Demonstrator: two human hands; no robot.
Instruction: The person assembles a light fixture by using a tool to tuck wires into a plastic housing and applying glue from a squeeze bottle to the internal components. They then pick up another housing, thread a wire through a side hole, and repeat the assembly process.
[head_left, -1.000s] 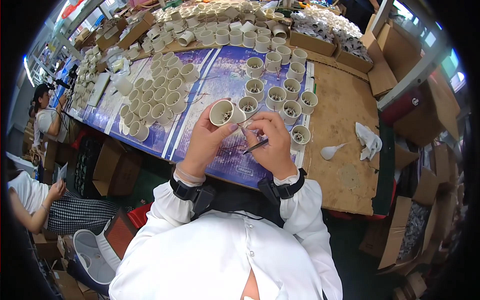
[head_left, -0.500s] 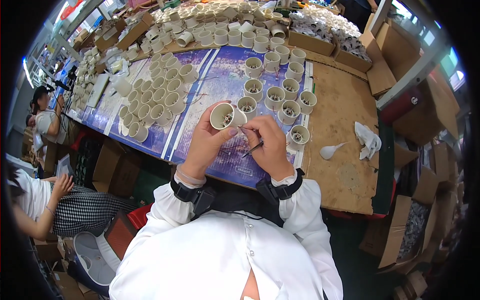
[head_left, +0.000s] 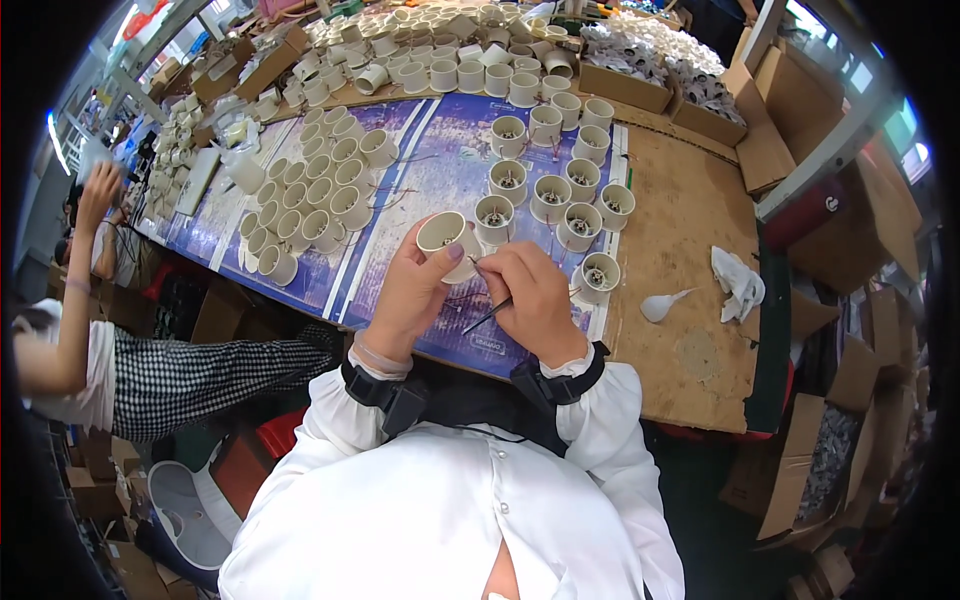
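My left hand (head_left: 405, 290) is closed around a cream plastic cup-shaped housing (head_left: 441, 229), its open mouth tilted up toward me. Small parts show dimly inside it. The thumb presses on the outer wall. My right hand (head_left: 537, 292) pinches a thin dark rod-like tool (head_left: 488, 315), whose exact kind I cannot make out. The right fingertips meet the side of the housing, and what lies between them there is too small to tell. Just beyond my hands stands a similar housing (head_left: 495, 216) with wired parts inside.
More filled housings (head_left: 551, 195) stand in rows ahead and right. A cluster of housings with thin wires (head_left: 318, 192) stands left, and many more pile up at the back. On the brown board (head_left: 690, 385) lie a white squeeze bulb (head_left: 657, 305) and crumpled white cloth (head_left: 738, 285). A co-worker (head_left: 75, 345) is at left.
The housing in my left hand has turned and dropped slightly toward me. My right hand and the tool have shifted a little left and nearer. The co-worker at left has raised an arm.
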